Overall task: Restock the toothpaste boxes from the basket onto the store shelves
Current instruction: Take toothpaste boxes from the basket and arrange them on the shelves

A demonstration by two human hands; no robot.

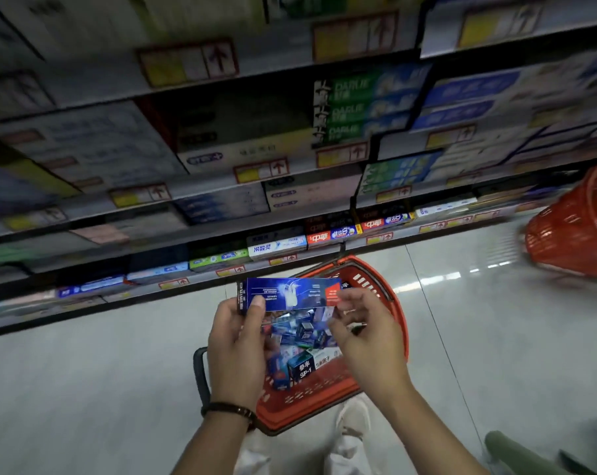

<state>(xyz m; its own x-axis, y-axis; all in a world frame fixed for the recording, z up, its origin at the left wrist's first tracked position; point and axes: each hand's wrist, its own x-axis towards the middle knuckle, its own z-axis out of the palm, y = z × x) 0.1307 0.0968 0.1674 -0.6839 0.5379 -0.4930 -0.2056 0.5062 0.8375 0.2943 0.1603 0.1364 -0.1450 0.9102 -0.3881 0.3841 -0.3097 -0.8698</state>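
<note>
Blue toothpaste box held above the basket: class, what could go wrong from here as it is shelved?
1. The left hand grips only one end of the blue toothpaste box, and the right hand barely reaches the other end; the box could slip back into the red basket.
2. The shelves carry many similar blue boxes, so it may well land in the wrong row.
</note>
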